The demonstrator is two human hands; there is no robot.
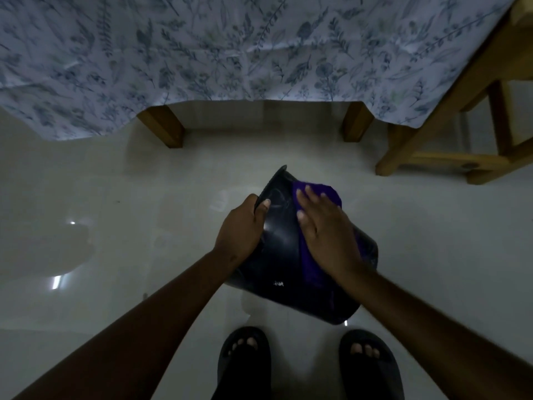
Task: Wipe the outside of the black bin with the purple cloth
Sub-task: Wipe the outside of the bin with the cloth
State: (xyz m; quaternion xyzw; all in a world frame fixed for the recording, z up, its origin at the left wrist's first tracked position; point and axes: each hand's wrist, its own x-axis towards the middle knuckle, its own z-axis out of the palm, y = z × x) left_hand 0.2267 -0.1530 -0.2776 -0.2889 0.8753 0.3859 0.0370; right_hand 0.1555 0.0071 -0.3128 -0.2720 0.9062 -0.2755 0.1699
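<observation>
Pale floor [115,197]: left hand [239,226] grips black bin [282,255]; right hand [326,226] flat on purple cloth [317,189].

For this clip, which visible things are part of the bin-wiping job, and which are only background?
In use:
black bin, tilted, held at its rim by the left hand
purple cloth, pressed flat on the bin's side by the right hand

Background:
floral tablecloth
wooden table legs
wooden stool
black sandals
</observation>
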